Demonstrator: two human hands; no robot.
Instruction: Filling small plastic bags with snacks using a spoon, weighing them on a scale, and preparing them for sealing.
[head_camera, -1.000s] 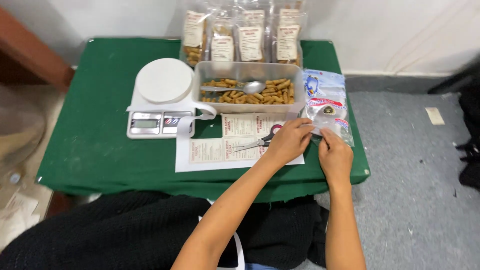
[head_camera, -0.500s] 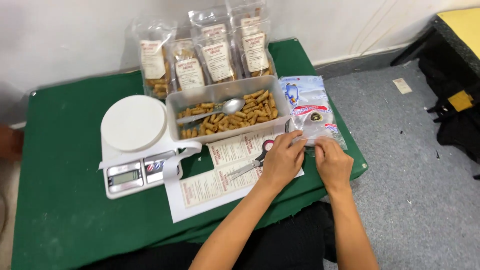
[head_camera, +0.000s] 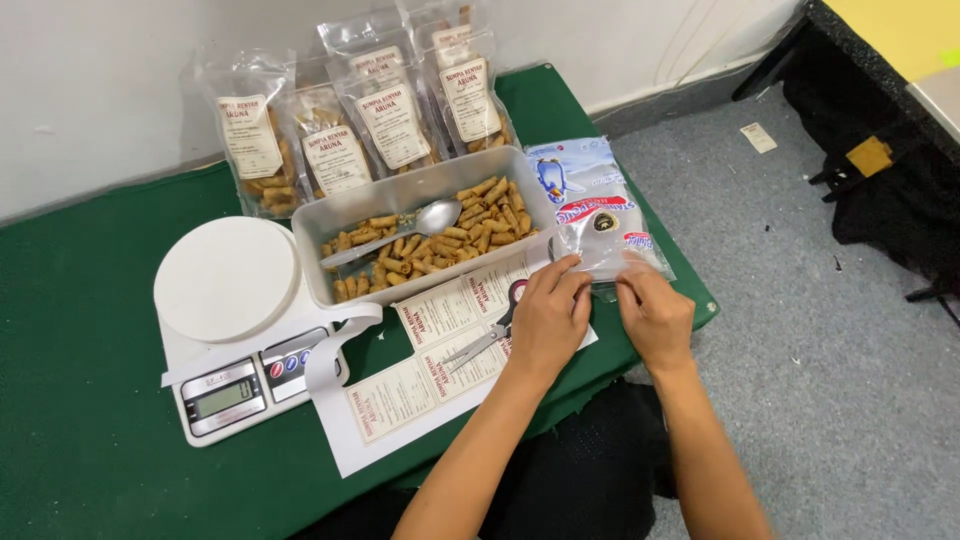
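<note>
My left hand (head_camera: 548, 318) and my right hand (head_camera: 655, 316) both pinch a clear plastic bag (head_camera: 604, 256) at the near edge of a stack of printed plastic bags (head_camera: 580, 190) on the right side of the green table (head_camera: 90, 440). Small scissors (head_camera: 492, 332) lie on a white label sheet (head_camera: 420, 385) just under my left hand. A clear tray (head_camera: 425, 195) of golden rolled snacks (head_camera: 480, 225) with a metal spoon (head_camera: 410, 226) in it sits behind my hands.
A white digital kitchen scale (head_camera: 232, 320) stands to the left of the tray. Several filled, labelled snack bags (head_camera: 350, 130) lean against the white wall at the back. Grey floor lies to the right, with black furniture legs (head_camera: 880, 190) at the far right.
The camera view has shifted left and closer, so the table contents sit further right. Both hands stay at the plastic bags, fingers working on the clear bag.
</note>
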